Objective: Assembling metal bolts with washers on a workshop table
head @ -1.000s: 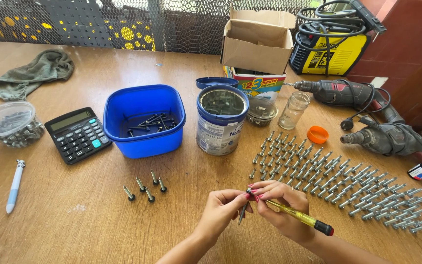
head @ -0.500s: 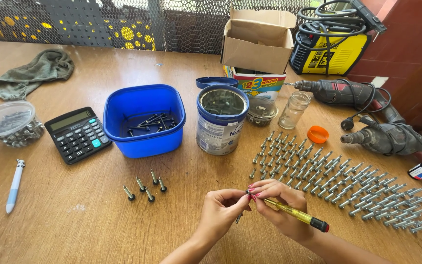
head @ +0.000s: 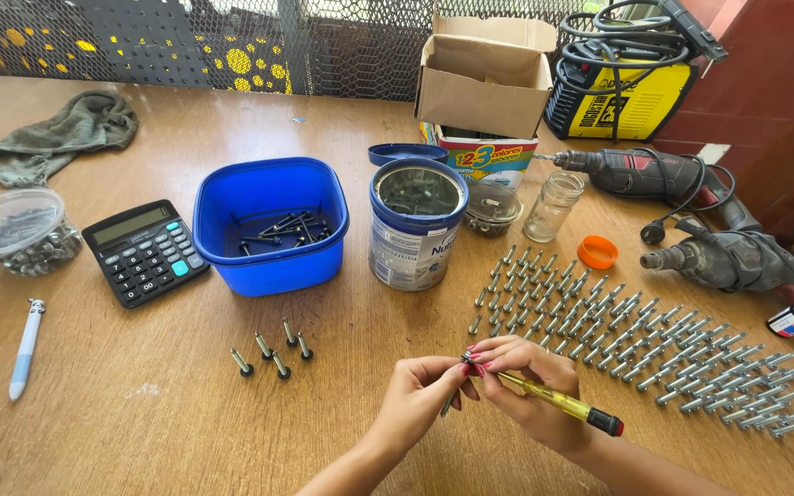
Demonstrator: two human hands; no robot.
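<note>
My left hand (head: 420,397) pinches a small metal bolt (head: 452,400) between thumb and fingertips, at the front middle of the wooden table (head: 140,441). My right hand (head: 530,395) grips a yellow-handled screwdriver (head: 562,404) whose tip meets the bolt at my left fingertips. Both hands touch each other. Just beyond them, to the right, lie rows of several assembled silver anchor bolts (head: 636,340). A few dark screws (head: 273,354) lie loose to the left of my hands.
A blue tub (head: 268,225) with dark screws, a metal tin (head: 415,225), calculator (head: 144,250), clear bowl of screws (head: 16,231), pen (head: 25,349), glass jar (head: 553,204), orange lid (head: 597,251), cardboard box (head: 484,78), two power drills (head: 691,220) and a yellow welder (head: 622,87) surround the work spot.
My hands stay at the same spot; the fingers shift slightly on the bolt and screwdriver. Nothing else has moved.
</note>
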